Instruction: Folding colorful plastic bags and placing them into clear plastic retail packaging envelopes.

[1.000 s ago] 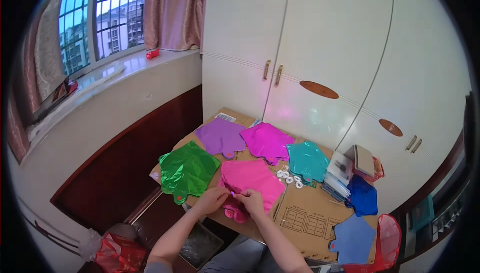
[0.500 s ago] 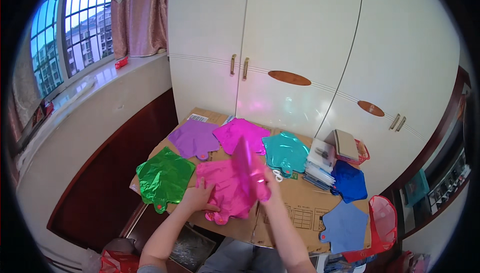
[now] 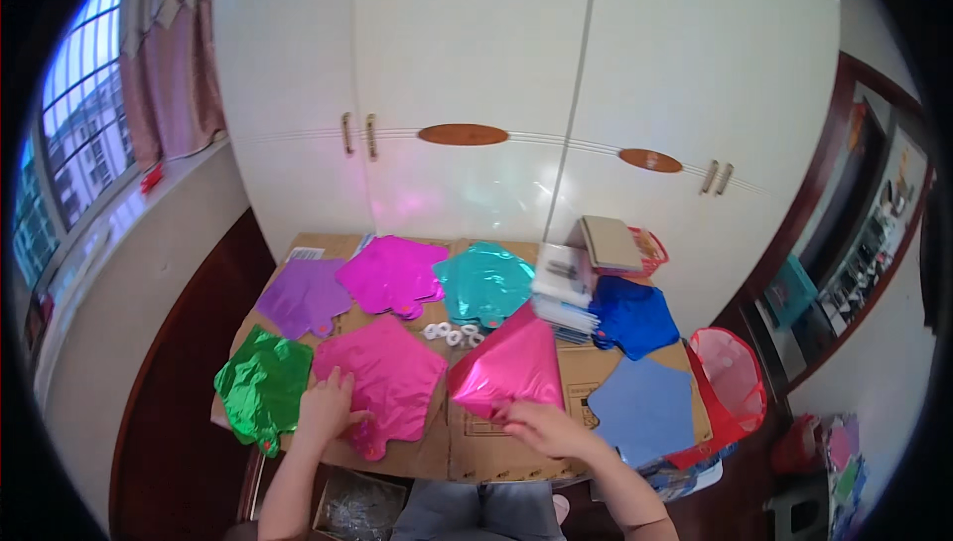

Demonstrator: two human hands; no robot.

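Nearest, the left hand (image 3: 323, 405) lies flat with fingers spread on the pink foil balloon stack (image 3: 382, 379), pressing its near left edge, while the right hand (image 3: 541, 427) pinches the near edge of a lifted pink foil balloon (image 3: 508, 367) that tilts up and away from the grip, toward the right. Just left lies a green foil balloon (image 3: 260, 387). Farther off on the cardboard-covered table (image 3: 467, 442) rest white tape rolls (image 3: 453, 333), then purple (image 3: 303, 296), magenta (image 3: 394, 274) and teal balloons (image 3: 483, 283).

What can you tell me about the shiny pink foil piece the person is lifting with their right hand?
The pink foil balloon is flat, uninflated and glossy, like metallic film, with creases that catch the light. It is raised off the cardboard-covered table and tilted, one corner pointing up. The right hand holds its lower edge. The left hand rests on a pink stack lying flat beside it.
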